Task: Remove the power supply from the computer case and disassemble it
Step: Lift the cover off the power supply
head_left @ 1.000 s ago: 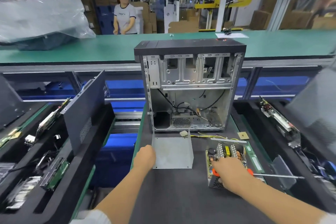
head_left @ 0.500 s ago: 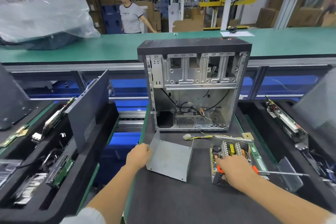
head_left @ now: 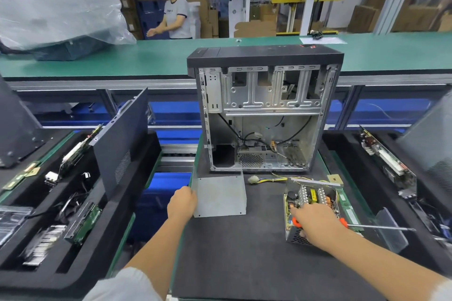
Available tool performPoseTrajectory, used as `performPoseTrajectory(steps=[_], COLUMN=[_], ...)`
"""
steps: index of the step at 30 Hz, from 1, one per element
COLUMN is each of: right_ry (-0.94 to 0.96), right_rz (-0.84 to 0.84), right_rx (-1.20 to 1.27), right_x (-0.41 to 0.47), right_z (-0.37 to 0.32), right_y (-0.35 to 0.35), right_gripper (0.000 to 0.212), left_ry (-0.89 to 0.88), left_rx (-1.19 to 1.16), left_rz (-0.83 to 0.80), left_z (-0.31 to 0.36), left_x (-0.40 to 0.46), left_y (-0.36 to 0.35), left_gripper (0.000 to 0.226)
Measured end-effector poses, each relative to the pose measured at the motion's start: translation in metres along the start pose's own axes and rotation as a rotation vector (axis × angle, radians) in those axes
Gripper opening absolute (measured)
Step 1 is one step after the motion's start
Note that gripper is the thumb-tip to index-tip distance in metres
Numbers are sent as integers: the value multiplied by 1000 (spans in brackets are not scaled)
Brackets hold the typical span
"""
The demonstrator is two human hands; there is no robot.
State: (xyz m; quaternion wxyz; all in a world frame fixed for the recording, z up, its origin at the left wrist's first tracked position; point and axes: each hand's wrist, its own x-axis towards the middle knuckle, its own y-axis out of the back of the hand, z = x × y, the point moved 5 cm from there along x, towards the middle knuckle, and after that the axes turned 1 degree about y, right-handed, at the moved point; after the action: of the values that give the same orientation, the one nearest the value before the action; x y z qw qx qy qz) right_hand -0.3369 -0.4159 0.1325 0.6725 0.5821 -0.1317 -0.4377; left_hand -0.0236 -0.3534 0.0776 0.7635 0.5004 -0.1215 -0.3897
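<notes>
My left hand [head_left: 182, 204] gripped the left edge of the cover [head_left: 219, 197], the bent grey sheet-metal shell off the supply, which lay on the black mat [head_left: 234, 252] just in front of the case [head_left: 265, 110]. My fingers were curled round that edge, the knuckles towards me. My right hand [head_left: 315, 221] was closed on the orange handle of a screwdriver [head_left: 367, 227], whose steel shaft stuck out to the right, level above the mat's right edge. That same hand rested on the near end of the supply [head_left: 310, 203], out of the case and lying open on the mat to the right of the cover. Its board with yellow and copper parts showed on top, and its perforated side wall faced me below my hand.

A bundle of yellow and black wires [head_left: 271, 179] ran from the supply leftwards to a white plug lying between the cover and the case. A small tan square [head_left: 334, 179] lay on the mat just behind the supply.

The case stood upright at the far end of the mat, its side open towards me, drive bays above and loose black cables below. A green strip [head_left: 348, 210] lay along the mat's right edge beside the supply. Black foam trays flanked the mat: the left tray [head_left: 102, 239] held circuit boards and a dark panel [head_left: 122, 139] leaning upright, and the right tray [head_left: 342, 154] held a long board [head_left: 384, 156]. Behind the case ran a green bench [head_left: 146, 58] with a plastic-wrapped unit [head_left: 56, 19], and a person [head_left: 175, 17] stood beyond it.
</notes>
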Motion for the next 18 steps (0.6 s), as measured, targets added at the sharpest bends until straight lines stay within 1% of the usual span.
performPoseTrajectory(steps=[2,6,13,16,18], right_ry=[1,-4,-9,1,4], right_rz=[-1,6,-1,-8,-10], right_rx=[-3,-4,21,26,29], right_x=[0,1,2,3,4], right_z=[0,1,3,3,3], right_y=[-1,0,1,0,1], right_gripper=[24,31,32,29,27], left_ry=[-1,-21,-56,-57,-66], left_rx=[3,-24,-71,-115,-166], left_rz=[6,2,6,-16,-47], left_z=[2,10,17,16,17], left_x=[2,5,11,15,16], left_y=[-1,-5,-8,-10,-11], left_gripper=[32,34,38,40,45])
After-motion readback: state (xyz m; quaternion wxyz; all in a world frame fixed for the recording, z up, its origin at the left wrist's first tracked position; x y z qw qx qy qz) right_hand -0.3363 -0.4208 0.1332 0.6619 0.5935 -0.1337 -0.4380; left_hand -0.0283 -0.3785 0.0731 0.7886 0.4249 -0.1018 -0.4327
